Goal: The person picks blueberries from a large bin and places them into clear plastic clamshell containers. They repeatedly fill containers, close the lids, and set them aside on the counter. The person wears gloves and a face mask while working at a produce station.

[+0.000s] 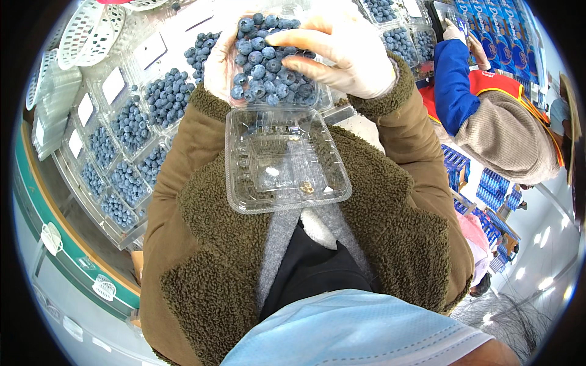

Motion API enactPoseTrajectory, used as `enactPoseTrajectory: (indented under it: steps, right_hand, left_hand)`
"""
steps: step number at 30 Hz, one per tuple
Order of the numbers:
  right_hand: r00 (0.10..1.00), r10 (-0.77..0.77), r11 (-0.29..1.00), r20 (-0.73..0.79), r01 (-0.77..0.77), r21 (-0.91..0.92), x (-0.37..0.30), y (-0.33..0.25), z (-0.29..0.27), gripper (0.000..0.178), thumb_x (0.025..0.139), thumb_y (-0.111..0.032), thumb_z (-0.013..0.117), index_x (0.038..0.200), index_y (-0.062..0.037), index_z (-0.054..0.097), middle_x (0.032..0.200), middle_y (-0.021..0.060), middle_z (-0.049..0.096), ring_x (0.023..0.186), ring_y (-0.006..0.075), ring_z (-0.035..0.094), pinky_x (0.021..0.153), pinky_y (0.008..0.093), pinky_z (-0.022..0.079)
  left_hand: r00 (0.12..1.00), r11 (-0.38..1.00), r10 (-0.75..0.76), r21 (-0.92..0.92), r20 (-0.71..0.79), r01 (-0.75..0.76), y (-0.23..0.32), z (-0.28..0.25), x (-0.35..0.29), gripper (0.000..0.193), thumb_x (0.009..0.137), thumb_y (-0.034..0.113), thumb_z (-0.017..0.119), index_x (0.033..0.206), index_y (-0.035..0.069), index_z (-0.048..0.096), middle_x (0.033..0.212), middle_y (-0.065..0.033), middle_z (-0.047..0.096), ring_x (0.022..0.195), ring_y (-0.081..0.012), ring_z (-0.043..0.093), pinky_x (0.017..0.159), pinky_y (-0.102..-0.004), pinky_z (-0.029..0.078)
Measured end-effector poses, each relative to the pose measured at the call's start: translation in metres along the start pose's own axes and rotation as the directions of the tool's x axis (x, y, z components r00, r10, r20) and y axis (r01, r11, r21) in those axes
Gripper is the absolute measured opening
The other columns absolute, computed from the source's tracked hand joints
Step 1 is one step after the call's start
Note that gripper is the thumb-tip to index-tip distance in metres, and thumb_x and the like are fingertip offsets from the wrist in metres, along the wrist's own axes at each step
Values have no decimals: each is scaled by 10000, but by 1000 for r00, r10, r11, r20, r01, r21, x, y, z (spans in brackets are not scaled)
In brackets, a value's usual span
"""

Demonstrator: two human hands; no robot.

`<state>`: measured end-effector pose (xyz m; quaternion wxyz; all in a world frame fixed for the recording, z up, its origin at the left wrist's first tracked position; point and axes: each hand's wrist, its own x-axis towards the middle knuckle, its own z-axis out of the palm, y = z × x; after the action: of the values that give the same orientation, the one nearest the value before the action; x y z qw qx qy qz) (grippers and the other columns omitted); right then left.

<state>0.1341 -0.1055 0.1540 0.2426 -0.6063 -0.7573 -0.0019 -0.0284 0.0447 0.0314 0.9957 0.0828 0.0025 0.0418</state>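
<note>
A clear plastic clamshell box (318,96) full of blueberries (259,61) is held up in front of my chest. Its empty lid (287,165) hangs folded open toward me. My left hand (218,66), in a pale thin glove, grips the box by its left side. Over the berries from the right comes my right hand (351,55), gloved as well. Its fingers are apart and stretched across the top of the fruit, touching it; whether a berry sits under the fingertips is hidden.
On the left, several filled blueberry boxes (129,128) stand in rows on the table. Beyond them are stacked empty clear boxes (58,113) and white perforated baskets (101,36). More filled boxes (400,43) lie at the far right, near a co-worker (506,122) in a red vest and blue sleeves.
</note>
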Motion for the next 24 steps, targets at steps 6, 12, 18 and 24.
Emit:
enactPoseTrajectory:
  steps: [6,12,18,24]
  right_hand:
    - [953,-181,959,242,225,-172,44,-6,-8,287,966,-401,642,1149,-202,738,1053,37,696,979,244,651,917,389,504]
    - [942,-4,994,337,-33,103,40,6,29,286,1012,-383,544,1160,-177,678,1123,83,617,1099,274,570,983,418,468]
    - [930,-291,950,223,308,-47,55,18,25,203,890,-259,671,1037,-120,667,1046,76,623,1053,258,590,947,398,476]
    - [979,-196,979,-49,199,49,68,49,23,186,810,-182,743,963,-93,686,959,77,655,902,267,655,769,403,543]
  left_hand:
    - [1000,999,13,-47,-21,-14,-4,-4,0,394,1095,305,447,1409,84,538,1368,-143,613,1178,-275,668,978,-444,610]
    - [969,882,245,412,11,-228,-2,-5,1,416,1087,306,434,1392,37,524,1343,-157,622,1186,-268,653,1005,-444,582]
    - [970,987,143,-46,-198,-155,6,1,0,421,1097,307,406,1392,42,547,1332,-163,639,1191,-285,653,1034,-456,559]
    - [998,974,18,-224,-56,-30,16,-6,-2,506,1073,410,443,1440,75,534,1404,-180,611,1251,-324,627,1073,-523,517]
